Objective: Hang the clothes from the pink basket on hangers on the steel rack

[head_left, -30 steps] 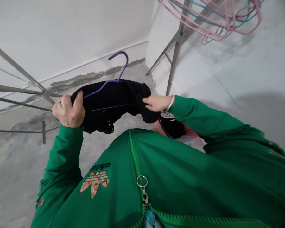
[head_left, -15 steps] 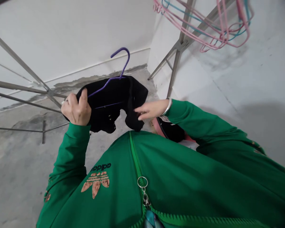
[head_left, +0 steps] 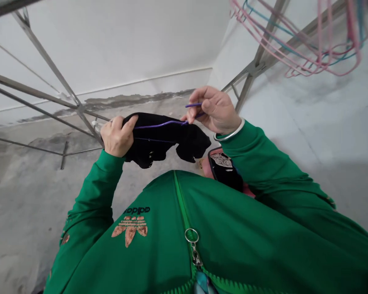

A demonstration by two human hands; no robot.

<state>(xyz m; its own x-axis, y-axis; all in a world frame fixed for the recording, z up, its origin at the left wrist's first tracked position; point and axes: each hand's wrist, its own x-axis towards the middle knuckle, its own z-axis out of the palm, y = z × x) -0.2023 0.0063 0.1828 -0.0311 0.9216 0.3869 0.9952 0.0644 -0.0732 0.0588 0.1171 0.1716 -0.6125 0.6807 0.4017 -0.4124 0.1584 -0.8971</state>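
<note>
A black garment (head_left: pixel 153 149) hangs on a purple clothes hanger (head_left: pixel 161 124) in front of my body. My left hand (head_left: pixel 118 136) is closed around the garment's left shoulder, together with that end of the hanger. With bent fingers, my right hand (head_left: pixel 214 109) grips the hanger's hook, whose purple tip sticks out to the left of the fingers. Small shiny fittings show on the garment's lower edge. The hanger's right arm is hidden by the cloth.
Metal drying-rack bars (head_left: pixel 79 108) stand at left, and another rack leg (head_left: pixel 254 69) is at right. Pink and blue hangers (head_left: pixel 322 61) hang at upper right. A pink container (head_left: pixel 207 167) holding dark cloth (head_left: pixel 227 173) sits on the floor below my right arm.
My right hand has left the garment's right side, moved up and taken hold of the hanger's hook. The hook now tilts to the right. My left hand keeps its grip.
</note>
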